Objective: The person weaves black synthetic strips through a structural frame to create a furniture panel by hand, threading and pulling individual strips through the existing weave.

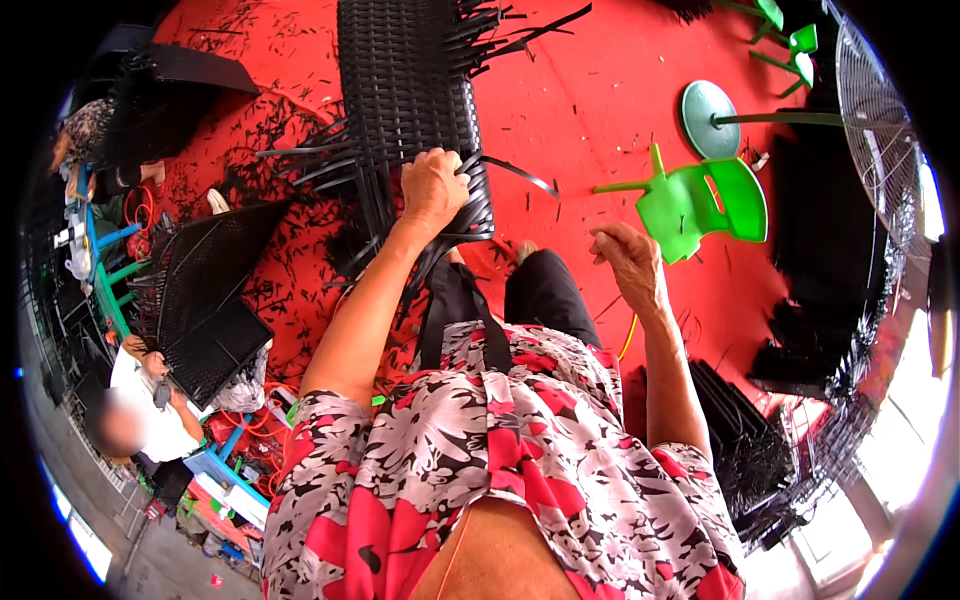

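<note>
Head view: A black woven panel (400,95), tightly plaited, loose strips (490,32) fringing both sides, extends over a red floor (570,110). The left hand (436,190), fingers curled, rests on its near end; whether it clamps a strip cannot be told. The right hand (626,262) hovers clear of it, fingers bent, grip unclear, beside a green chair (675,212).

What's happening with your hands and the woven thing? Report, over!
Left hand curled at black woven panel. Right hand off it, half-curled. Loose strips poke from panel's sides. Green chair near right hand, apart from panel.
</note>
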Demonstrator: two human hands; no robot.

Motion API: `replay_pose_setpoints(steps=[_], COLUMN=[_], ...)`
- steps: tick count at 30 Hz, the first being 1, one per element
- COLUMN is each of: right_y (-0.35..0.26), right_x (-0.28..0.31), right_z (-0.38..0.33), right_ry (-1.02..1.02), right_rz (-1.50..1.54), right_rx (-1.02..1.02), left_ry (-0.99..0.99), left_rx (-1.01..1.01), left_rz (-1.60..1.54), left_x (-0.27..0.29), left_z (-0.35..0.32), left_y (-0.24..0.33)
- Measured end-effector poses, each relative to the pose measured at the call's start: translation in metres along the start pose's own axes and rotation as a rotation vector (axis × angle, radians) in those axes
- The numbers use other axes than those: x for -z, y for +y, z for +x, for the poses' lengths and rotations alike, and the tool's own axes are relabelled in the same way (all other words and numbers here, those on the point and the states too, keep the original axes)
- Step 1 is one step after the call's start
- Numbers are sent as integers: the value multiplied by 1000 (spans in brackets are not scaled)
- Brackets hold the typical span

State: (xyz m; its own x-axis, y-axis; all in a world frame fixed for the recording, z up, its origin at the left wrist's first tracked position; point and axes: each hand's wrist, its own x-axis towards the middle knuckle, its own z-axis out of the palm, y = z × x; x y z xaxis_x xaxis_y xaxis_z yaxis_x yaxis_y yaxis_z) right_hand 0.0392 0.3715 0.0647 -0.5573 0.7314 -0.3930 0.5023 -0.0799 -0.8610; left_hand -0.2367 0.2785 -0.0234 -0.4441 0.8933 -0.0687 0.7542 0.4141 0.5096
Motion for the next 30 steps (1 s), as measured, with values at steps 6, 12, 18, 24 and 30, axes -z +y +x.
replay_pose_setpoints(steps=[6,12,18,24,30], right_y=[-30,-50,-117,-109,-108], right_x=[-10,-88,-184,-192,-153], right_z=[36,80,66,59,47], right_ry=[-11,-220,-504,-675,-634], right_rz=[-156,-395,-302,-51,-58], right_rx=[98,743,1021,830,735], left_ry=[-313,-492,-486,-625,-580], left_rx=[297,607,670,604,248], left_rz=[-398,-477,-280,-296,-509], left_x=[63,174,232,257,218], left_z=[-22,-61,-77,-90,-93], left_y=[-29,-15,17,7,-16])
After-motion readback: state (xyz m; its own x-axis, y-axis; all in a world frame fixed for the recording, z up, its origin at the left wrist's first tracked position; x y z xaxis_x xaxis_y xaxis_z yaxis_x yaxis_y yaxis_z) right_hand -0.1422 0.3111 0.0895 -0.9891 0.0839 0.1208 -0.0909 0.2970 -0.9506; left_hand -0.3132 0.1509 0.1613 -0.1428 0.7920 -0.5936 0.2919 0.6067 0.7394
